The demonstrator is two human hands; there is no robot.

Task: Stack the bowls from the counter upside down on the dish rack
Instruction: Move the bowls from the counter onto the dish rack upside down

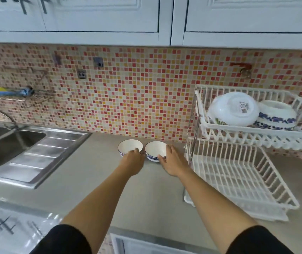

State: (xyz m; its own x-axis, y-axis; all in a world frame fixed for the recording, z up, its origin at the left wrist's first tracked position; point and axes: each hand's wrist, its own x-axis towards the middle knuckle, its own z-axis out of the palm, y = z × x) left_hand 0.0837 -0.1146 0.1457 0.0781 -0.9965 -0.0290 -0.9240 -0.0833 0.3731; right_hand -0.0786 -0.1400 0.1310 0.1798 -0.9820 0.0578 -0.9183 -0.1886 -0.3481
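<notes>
Two small white bowls with blue patterned bands stand upright side by side on the grey counter (91,180), close to the tiled wall. My left hand (133,159) has its fingers over the near rim of the left bowl (128,146). My right hand (173,162) spans the right bowl (154,149), thumb on the near rim and fingers along its right side. Both bowls rest on the counter. To the right stands the white two-tier dish rack (238,173). Its upper tier holds a large white bowl (233,109) and a blue-patterned bowl (276,116), both upside down.
A steel sink (5,145) with drainboard and faucet lies to the left. White wall cabinets (100,17) hang overhead. The rack's lower tier (225,180) sits just right of my right hand, its chrome post close to the right bowl.
</notes>
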